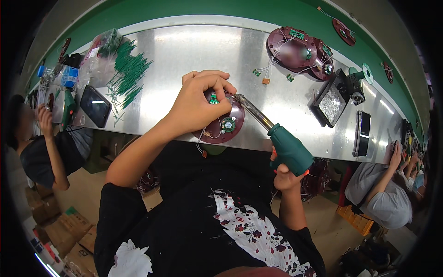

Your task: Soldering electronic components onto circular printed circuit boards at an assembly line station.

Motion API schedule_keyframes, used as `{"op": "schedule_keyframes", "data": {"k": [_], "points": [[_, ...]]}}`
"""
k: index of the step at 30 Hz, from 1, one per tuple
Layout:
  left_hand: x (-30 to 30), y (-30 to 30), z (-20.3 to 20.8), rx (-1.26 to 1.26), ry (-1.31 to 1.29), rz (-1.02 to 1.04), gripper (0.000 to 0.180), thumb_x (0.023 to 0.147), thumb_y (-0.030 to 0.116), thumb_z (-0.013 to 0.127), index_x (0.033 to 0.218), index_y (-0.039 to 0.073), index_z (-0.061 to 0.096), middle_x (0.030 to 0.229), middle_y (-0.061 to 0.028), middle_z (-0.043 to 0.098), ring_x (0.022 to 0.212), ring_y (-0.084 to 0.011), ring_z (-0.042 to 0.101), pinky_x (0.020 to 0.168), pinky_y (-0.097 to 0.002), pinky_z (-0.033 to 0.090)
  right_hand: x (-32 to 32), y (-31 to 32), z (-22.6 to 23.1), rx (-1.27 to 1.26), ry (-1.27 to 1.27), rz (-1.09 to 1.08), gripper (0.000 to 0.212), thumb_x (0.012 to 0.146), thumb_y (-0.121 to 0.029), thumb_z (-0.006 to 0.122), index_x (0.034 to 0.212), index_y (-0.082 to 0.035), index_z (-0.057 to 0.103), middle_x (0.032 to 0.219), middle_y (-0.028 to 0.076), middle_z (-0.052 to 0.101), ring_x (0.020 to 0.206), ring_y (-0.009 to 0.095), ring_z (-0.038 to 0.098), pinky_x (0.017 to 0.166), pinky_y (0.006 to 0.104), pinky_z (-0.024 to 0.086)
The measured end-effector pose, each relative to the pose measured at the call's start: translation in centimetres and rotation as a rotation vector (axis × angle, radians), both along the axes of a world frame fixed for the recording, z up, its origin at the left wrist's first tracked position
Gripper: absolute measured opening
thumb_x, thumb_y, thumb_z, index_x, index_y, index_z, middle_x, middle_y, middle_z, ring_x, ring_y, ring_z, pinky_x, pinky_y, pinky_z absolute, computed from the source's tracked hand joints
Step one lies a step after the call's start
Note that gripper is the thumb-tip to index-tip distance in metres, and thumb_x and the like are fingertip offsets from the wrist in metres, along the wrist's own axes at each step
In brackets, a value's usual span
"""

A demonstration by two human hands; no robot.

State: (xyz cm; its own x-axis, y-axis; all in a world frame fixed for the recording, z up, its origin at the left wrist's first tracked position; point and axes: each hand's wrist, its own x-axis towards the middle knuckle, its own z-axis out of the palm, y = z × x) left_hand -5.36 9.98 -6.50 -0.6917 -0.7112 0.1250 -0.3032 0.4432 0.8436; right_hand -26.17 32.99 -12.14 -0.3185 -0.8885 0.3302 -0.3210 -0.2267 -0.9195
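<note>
On the bench's near edge, in front of me, lies a round dark-red plastic housing (236, 123) with a small green circuit board (213, 98), a round green-rimmed part (228, 124) and thin white wires. My left hand (198, 101) is over it, thumb and forefinger pinched close to its upper right edge; what they hold is too small to make out. My right hand (287, 177) grips the handle of a green soldering gun (290, 150). Its metal barrel points up and left, and the tip is right beside my left fingertips.
Green cut wires (127, 74) and a black phone (95, 107) lie to the left, near a bottle (64, 76). More dark-red housings (295, 48) are at the back right, beside a black tray (331, 104), a solder spool (364, 74) and another phone (363, 134). People sit at both sides.
</note>
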Motion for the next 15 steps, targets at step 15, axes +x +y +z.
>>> {"op": "schedule_keyframes", "data": {"k": [15], "points": [[-0.17, 0.02, 0.14, 0.022, -0.024, 0.003, 0.014, 0.074, 0.011, 0.074, 0.073, 0.012, 0.060, 0.105, -0.0024, 0.078, 0.132, -0.0243, 0.059, 0.115, -0.0452, 0.025, 0.04, -0.36, -0.09, -0.034, 0.086, 0.000, 0.072, 0.097, -0.061, 0.065, 0.126, 0.005, 0.063, 0.097, 0.009, 0.065, 0.074, 0.014, 0.061, 0.062, 0.0278, 0.048]]}}
